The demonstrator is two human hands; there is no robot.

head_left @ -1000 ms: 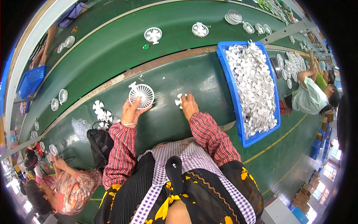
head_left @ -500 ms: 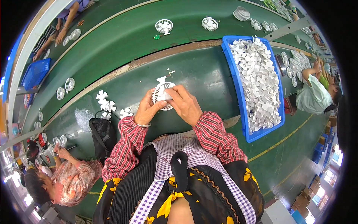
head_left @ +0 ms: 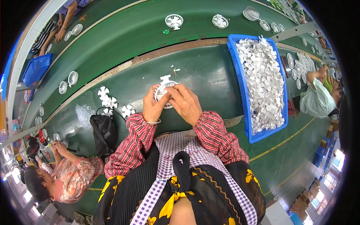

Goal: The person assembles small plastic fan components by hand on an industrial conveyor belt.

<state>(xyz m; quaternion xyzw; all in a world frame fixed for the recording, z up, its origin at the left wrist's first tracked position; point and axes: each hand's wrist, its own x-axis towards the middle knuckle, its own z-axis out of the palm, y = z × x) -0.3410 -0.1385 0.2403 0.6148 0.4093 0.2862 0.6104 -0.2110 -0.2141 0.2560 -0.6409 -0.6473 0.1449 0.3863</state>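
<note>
A small white fan housing (head_left: 161, 90) with a ribbed round cage is held over the dark green bench, its stubby mount pointing away from me. My left hand (head_left: 153, 108) wraps round its left side, the thumb reaching over the middle. Bent over the centre are the fingers of my right hand (head_left: 186, 104), closed on a white fan blade that they mostly cover. Just beyond the mount lie thin wires with small white connectors (head_left: 175, 70).
A blue tray (head_left: 242, 88) heaped with white fan blades stands to the right. Loose fan blades (head_left: 107, 101), clear plastic (head_left: 84, 114) and a black bag (head_left: 104, 133) lie to the left. Fan units (head_left: 174, 21) sit on the green conveyor (head_left: 135, 41). Other people work on both sides.
The left thumb has moved up over the middle of the housing, meeting the right fingers there. Fan units on the conveyor have shifted right in the picture.
</note>
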